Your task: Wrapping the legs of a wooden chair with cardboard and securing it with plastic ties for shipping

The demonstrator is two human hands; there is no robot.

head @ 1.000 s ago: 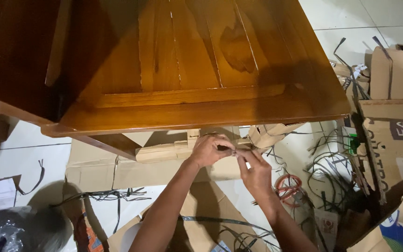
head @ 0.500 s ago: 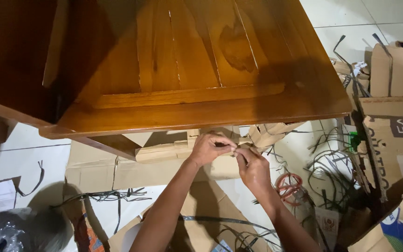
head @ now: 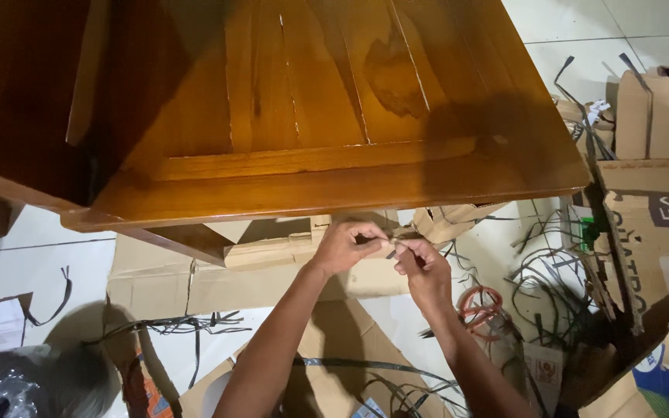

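Left hand (head: 344,246) and right hand (head: 423,267) meet just below the front edge of the wooden bench (head: 311,116), each grip pinched shut on a thin dark strap (head: 391,251) against the cardboard wrapping (head: 272,251). Loose straps (head: 543,286) litter the floor at right.

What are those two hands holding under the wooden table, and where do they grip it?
Left hand and right hand pinch a thin dark strip between their fingertips, against the cardboard wrapping. Which part cannot be told.
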